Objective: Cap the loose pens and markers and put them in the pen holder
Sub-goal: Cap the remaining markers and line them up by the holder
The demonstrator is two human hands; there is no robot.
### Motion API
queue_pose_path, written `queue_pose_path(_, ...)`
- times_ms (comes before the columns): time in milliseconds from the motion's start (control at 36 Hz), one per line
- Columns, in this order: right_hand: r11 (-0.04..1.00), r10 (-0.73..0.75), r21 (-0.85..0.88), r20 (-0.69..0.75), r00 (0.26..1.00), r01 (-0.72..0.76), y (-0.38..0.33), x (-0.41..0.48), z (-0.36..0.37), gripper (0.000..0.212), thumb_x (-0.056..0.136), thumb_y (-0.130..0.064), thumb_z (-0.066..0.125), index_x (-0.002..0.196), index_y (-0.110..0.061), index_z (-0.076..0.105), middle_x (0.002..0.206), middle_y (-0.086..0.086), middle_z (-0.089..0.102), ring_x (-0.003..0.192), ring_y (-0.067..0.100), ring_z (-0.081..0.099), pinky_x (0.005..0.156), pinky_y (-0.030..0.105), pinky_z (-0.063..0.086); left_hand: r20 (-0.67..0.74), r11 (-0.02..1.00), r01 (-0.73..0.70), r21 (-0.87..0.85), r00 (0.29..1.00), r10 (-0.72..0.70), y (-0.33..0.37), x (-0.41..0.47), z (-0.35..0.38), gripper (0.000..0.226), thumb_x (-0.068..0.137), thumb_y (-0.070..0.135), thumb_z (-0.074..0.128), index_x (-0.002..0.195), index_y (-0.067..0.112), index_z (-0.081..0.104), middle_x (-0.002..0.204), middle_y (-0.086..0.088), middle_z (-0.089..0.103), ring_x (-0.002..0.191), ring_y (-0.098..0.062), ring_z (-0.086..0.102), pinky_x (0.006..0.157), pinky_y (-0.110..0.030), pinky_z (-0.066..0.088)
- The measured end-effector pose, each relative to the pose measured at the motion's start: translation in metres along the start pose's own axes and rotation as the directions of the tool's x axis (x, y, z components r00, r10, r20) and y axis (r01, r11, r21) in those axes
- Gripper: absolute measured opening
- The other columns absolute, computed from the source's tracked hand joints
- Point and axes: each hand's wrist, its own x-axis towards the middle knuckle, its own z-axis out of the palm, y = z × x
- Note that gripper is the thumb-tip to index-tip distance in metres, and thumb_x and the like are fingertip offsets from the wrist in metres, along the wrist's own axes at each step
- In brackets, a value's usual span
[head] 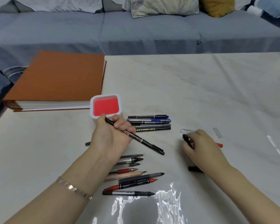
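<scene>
My left hand [111,135] grips a thin black pen [145,143] that slants down to the right, just in front of the white pen holder [105,97] with its red inside. My right hand [200,147] rests on the table, fingers closed on a small black cap [187,139]. A red cap [219,145] pokes out behind that hand. Several capped pens [149,122] lie to the right of the holder. Several uncapped pens and markers [132,177] lie near my left forearm. Clear caps [187,130] lie beyond my right hand.
A thick orange-covered album [58,78] lies at the table's far left. A black cap [194,168] sits under my right wrist and another small black piece [87,143] left of my left hand. More clear caps [217,132] lie at right. A blue sofa [136,29] runs behind.
</scene>
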Motion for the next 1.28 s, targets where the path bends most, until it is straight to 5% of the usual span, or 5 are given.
queue_pose_path(250,0.236,0.225,0.933,0.221,0.949,-0.273,-0.045,-0.03,-0.015,0.01,0.078,0.002,0.063,0.079,-0.007,0.065,0.069,0.009,0.074,0.065,0.018,0.072,0.063,0.017,0.057,-0.134,0.963,-0.02,-0.27,0.991,-0.017,0.001,0.001,-0.018,0.037,0.091,0.018,0.019,0.057,0.016,0.033,0.042,0.003,0.028,0.033,-0.01,0.025,0.049,-0.023,0.025)
queue_pose_path(833,0.404,0.147,0.894,0.143,0.979,-0.191,-0.057,-0.032,-0.01,0.016,0.074,0.001,0.067,0.079,-0.013,0.069,0.055,0.0,0.07,0.051,0.006,0.064,0.053,0.01,0.049,0.003,0.976,-0.078,0.202,0.997,0.079,-0.022,-0.024,-0.015,0.034,0.094,0.017,0.03,0.07,0.009,0.053,0.056,-0.006,0.054,0.061,-0.02,0.058,0.076,-0.036,0.052)
queue_pose_path(972,0.547,0.084,0.829,0.084,0.993,-0.116,-0.044,-0.028,-0.017,0.018,0.074,0.001,0.068,0.076,-0.017,0.069,0.045,-0.005,0.064,0.044,0.002,0.056,0.053,0.004,0.043,0.105,0.509,-0.136,0.85,0.99,0.09,-0.012,-0.029,-0.035,0.026,0.097,0.011,0.035,0.097,0.009,0.06,0.066,-0.005,0.066,0.048,-0.013,0.061,0.048,-0.022,0.05)
queue_pose_path(1111,0.615,0.021,0.785,0.082,0.996,-0.077,-0.037,-0.028,-0.018,0.021,0.073,0.0,0.069,0.074,-0.021,0.07,0.047,-0.003,0.064,0.044,0.003,0.054,0.054,0.005,0.042,0.382,-0.077,-0.387,0.919,0.921,-0.078,0.001,-0.031,-0.044,0.025,0.09,0.029,0.049,0.068,0.032,0.061,0.059,0.012,0.059,0.058,-0.001,0.053,0.059,-0.014,0.041)
queue_pose_path(1278,0.63,-0.034,0.774,0.105,0.994,-0.06,-0.038,-0.031,-0.019,0.022,0.074,0.0,0.069,0.073,-0.022,0.07,0.046,-0.004,0.063,0.041,0.0,0.052,0.044,0.005,0.036,0.444,-0.177,-0.464,0.868,0.885,-0.14,0.0,-0.038,-0.038,0.007,0.083,0.025,0.062,0.088,0.025,0.068,0.086,0.004,0.062,0.081,-0.004,0.057,0.067,-0.008,0.044)
